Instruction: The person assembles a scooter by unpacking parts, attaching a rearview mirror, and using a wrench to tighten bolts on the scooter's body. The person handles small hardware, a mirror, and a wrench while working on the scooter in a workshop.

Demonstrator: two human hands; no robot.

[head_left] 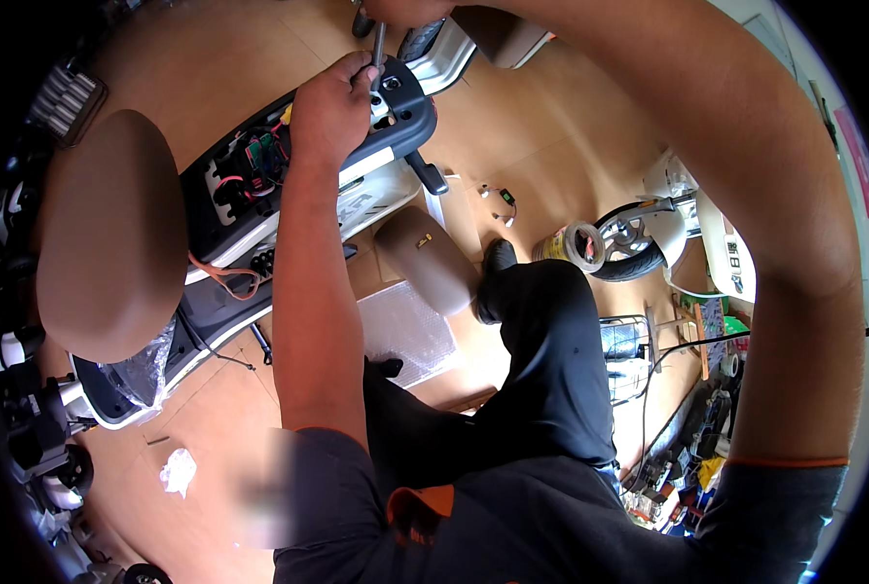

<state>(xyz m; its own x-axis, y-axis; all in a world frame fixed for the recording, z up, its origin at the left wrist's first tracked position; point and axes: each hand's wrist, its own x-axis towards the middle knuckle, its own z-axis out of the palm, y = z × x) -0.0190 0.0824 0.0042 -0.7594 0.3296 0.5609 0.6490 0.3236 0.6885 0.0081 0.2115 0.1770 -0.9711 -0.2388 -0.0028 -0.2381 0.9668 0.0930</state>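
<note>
A tool with a straight metal shaft [379, 47] stands roughly upright on the rear of an electric scooter [417, 117]. My left hand [329, 112] is closed round the lower shaft, just above the black rear trim. At the top edge of the view, my right hand [407, 8] is closed over the tool's upper end; most of its fingers are cut off, and the handle's shape is partly hidden. Beside my left wrist, wires and a green circuit board [261, 151] show in the scooter's uncovered body. A brown seat [113, 234] rises at the left.
A brown cushioned pad [427, 255] lies on the floor near my foot, by bubble wrap [410, 331]. To the right are a tub of small items [582, 247], another vehicle's wheel [634, 255] and a wire basket [625, 355]. Crumpled white paper [178, 471] lies lower left.
</note>
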